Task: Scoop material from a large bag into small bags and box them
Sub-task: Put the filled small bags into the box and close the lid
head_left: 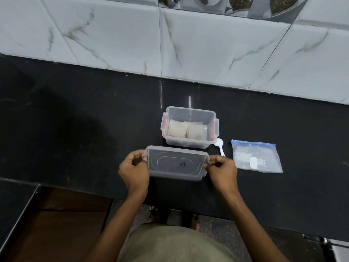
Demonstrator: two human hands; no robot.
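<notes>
A clear plastic box (188, 112) with red-hinged side clips stands open on the black counter. Inside it lie small filled bags (186, 131) of pale material. Just in front of the box I hold its clear lid (176, 163) flat above the counter. My left hand (134, 172) grips the lid's left end and my right hand (222, 170) pinches its right end. To the right of the box lies a white scoop (220, 146). Beyond it lies the large zip bag (256, 156) with a blue seal, nearly flat.
The black counter (75, 129) runs wide to the left and right. A marble-tiled wall (170, 44) rises right behind the box. The counter's front edge lies just under my forearms, with a brown cabinet and floor below.
</notes>
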